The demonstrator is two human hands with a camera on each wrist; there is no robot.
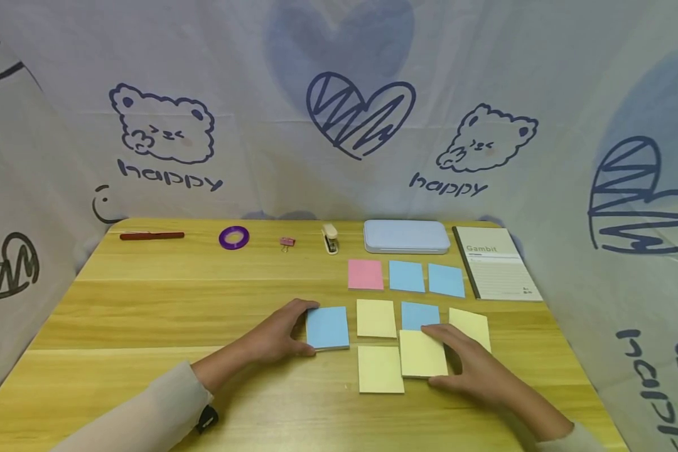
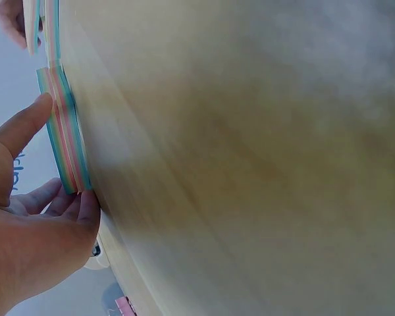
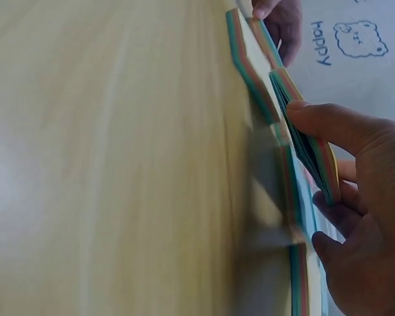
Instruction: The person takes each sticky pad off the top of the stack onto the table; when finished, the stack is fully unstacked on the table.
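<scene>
Several sticky-note pads lie on the wooden table (image 1: 147, 314). My left hand (image 1: 304, 329) grips a blue pad (image 1: 328, 327) by its left edge, thumb on the far side and fingers on the near side. In the left wrist view the left hand (image 2: 56, 164) pinches this blue pad's (image 2: 67, 135) striped edge. My right hand (image 1: 449, 363) holds a yellow pad (image 1: 420, 353) by its right side. In the right wrist view the right hand (image 3: 332, 168) holds this yellow pad (image 3: 306, 141) tilted up off the table, thumb on top and fingers beneath.
Around the hands lie yellow pads (image 1: 376, 317) (image 1: 381, 369) (image 1: 474, 323), blue pads (image 1: 420, 314) (image 1: 407, 276) (image 1: 446, 280) and a pink pad (image 1: 365, 274). Along the back sit a red pen (image 1: 151, 236), purple tape roll (image 1: 234, 237), pink clip (image 1: 287, 242), stapler (image 1: 330, 238), pale case (image 1: 407, 236) and notebook (image 1: 500, 270). Cloth walls surround the table.
</scene>
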